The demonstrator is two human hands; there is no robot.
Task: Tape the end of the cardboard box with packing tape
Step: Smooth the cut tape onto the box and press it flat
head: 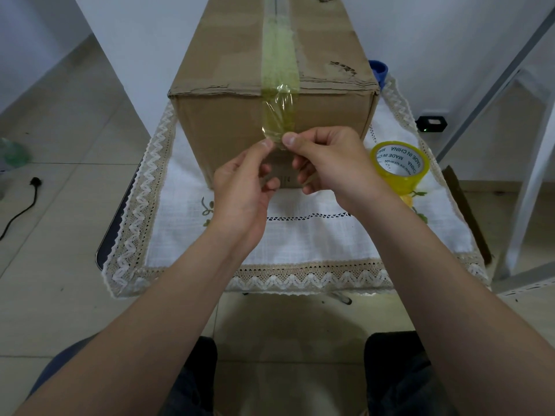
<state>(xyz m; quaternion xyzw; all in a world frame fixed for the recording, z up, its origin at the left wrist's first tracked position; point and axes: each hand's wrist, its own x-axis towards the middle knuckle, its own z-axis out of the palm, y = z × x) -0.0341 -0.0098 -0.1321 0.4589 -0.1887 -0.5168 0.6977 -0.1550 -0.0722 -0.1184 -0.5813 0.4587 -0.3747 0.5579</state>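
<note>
A long brown cardboard box (228, 121) stands on the cloth-covered table, its near end facing me. A yellowish clear tape strip (277, 85) runs along the top seam and folds down over the near end face. The strip's lower end is loose and wrinkled. My left hand (243, 181) and my right hand (327, 157) pinch that loose end between thumbs and forefingers, just in front of the box face. The yellow packing tape roll (401, 166) lies flat on the table to the right of the box.
The small table carries a white lace-trimmed cloth (300, 235). A blue object (379, 70) peeks out behind the box's right corner. A black cable (21, 208) lies on the tiled floor at left. White metal frame legs (528, 163) stand at right.
</note>
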